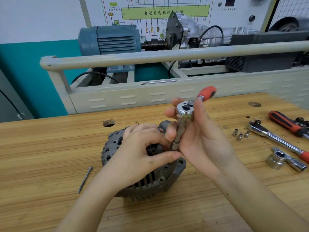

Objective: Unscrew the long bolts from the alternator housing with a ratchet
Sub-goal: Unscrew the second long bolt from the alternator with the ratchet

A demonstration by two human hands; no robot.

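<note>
Wooden workbench [50, 148], far edge against a training rig with a blue electric motor [110, 40]. Alternator housing [150, 181] sits mid-bench, nearer the front edge than the far one.

Left hand [142, 148] lies over the housing top, fingers curled onto it, thumb by the socket. Right hand [197, 131] wraps the extension bar below the ratchet [185, 109] head; red handle points to the far edge.

Spare ratchets [274, 138] and a large socket [275, 160] lie toward the right edge, three small sockets [240, 134] just beside them. One long bolt [85, 180] lies loose left of the housing, apparently already out.

Judgement: keep the extension in line with the bolt axis, press the socket down, brace the housing against turning. Handle swing has open room toward the far edge; the tools at right are the nearest obstruction. Left side has room for removed bolts.
</note>
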